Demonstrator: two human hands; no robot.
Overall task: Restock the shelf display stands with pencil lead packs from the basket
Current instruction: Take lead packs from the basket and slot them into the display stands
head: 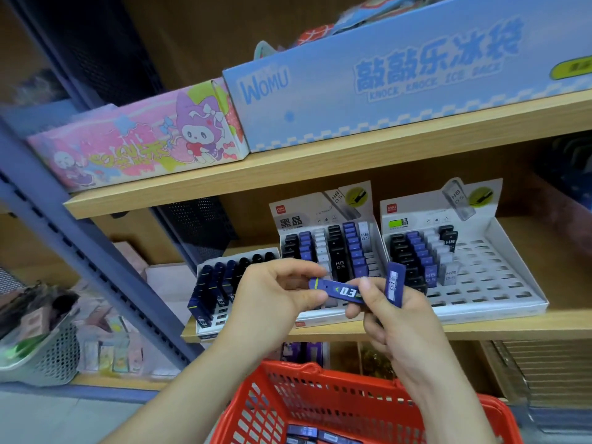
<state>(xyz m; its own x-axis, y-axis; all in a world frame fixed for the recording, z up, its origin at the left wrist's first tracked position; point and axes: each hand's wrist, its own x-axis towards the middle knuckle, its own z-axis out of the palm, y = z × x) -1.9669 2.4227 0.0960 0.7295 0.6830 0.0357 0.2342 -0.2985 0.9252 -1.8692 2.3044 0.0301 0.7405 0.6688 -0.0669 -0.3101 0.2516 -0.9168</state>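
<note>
My left hand [272, 293] pinches one end of a dark blue lead pack marked 0.3 [339, 290], held level in front of the shelf. My right hand [394, 312] touches the pack's other end with its thumb and grips a second blue lead pack [394, 283] standing upright with a barcode label. Behind the hands, three display stands sit on the shelf: a small left stand [217, 283] with dark packs, a middle stand [326, 251] nearly full, and a right stand [480, 267] with many empty slots. The red basket [336, 405] below holds more packs.
A pink cartoon box [137, 145] and a large light-blue box [400, 68] stand on the upper shelf. A grey perforated bin [41, 347] sits at lower left beside the blue metal shelf upright [96, 251]. Small goods fill the lowest shelf.
</note>
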